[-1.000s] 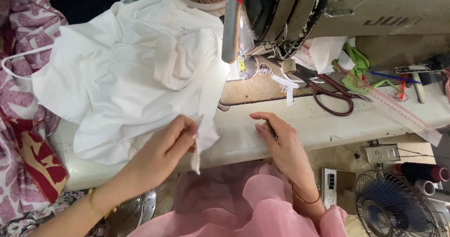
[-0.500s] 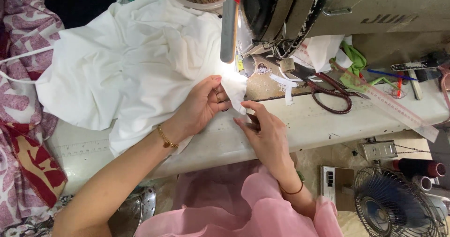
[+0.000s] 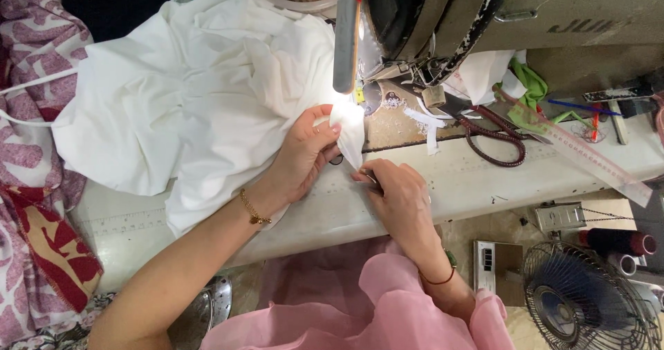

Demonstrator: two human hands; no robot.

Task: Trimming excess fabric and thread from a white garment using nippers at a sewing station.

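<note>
A large crumpled white fabric (image 3: 187, 94) lies over the left of the sewing table (image 3: 484, 177). My left hand (image 3: 304, 153) pinches a corner of this fabric near the needle area of the grey sewing machine (image 3: 443, 25). My right hand (image 3: 398, 194) pinches the lower tip of the same corner, and a small metal tool shows between its fingers. The lit machine lamp (image 3: 344, 39) hangs just above the corner.
Dark-handled scissors (image 3: 494, 139) and a clear ruler (image 3: 588, 160) lie right of the machine bed, with green cloth scraps (image 3: 529, 87) and pens behind. Patterned maroon cloth (image 3: 34, 184) hangs at left. A small fan (image 3: 588, 295) and thread spools (image 3: 615, 243) sit at lower right.
My left hand carried the fabric corner up from the table's front edge to the machine bed. My right hand moved in and took the corner's tip.
</note>
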